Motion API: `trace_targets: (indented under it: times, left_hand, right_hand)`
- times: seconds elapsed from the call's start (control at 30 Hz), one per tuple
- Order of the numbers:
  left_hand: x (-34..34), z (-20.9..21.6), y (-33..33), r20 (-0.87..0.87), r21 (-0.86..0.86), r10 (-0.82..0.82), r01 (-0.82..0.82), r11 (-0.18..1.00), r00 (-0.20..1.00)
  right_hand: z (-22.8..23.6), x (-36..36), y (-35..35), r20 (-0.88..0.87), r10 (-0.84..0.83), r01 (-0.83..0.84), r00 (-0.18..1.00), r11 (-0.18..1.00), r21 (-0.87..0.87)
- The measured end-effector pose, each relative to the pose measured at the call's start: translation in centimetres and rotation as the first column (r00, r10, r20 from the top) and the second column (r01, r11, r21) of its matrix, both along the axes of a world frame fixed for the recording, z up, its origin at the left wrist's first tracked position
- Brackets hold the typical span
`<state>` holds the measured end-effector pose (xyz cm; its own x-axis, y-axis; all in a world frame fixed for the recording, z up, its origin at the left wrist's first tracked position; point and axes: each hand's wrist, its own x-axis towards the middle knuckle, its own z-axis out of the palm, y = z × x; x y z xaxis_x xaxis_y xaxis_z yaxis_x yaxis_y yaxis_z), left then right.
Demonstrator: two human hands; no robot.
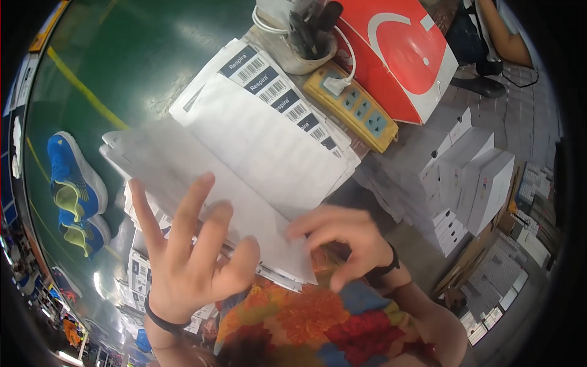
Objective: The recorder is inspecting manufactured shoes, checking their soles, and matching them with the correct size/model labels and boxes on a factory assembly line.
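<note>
My left hand (195,257) is spread with its fingers apart over a white paper sheet (183,159), whose printing, if any, does not show on the upward side. My right hand (351,238) is bent, thumb apart from the fingers, and slightly blurred. Its fingertips are at the right edge of that sheet, near its lower corner. Under and beyond the sheet lies a stack of label sheets (260,76) with dark blocks and barcodes, partly covered by another blank white page (269,140). More labelled paper shows below my left hand.
A yellow power strip (351,107) with a white plug lies beyond the papers, beside a holder (312,55) of dark tools. A red and white box (397,55) stands behind. White boxes (468,177) are stacked at right. Blue shoes (73,177) sit on the green table at left.
</note>
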<state>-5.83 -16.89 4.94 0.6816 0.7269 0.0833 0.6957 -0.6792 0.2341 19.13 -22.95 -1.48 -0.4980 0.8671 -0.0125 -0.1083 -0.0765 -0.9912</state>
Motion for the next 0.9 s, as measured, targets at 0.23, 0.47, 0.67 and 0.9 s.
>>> trace_targets:
  times: [0.23,0.47,0.67,0.9]
  left_hand:
    - [-0.1,0.0,-0.4,-0.113,0.011,0.033,-0.032,0.999,0.993]
    - [-0.1,-0.6,-0.8,0.021,0.146,0.046,-0.048,0.988,0.999]
    - [-1.3,-1.1,-0.6,-0.067,-0.018,-0.054,0.053,0.998,0.996]
    - [-0.8,-1.2,-0.5,-0.086,0.065,0.005,0.001,0.998,0.996]
  right_hand:
    - [-3.0,-0.8,0.3,0.783,-0.528,0.255,0.329,0.848,0.465]
    - [0.4,-0.6,1.2,0.347,-0.019,-0.078,0.938,0.961,0.265]
    - [0.0,0.3,0.4,0.430,-0.419,0.366,0.800,0.908,0.205]
    - [-1.7,-0.4,-0.2,0.775,-0.177,0.142,0.607,0.983,0.114]
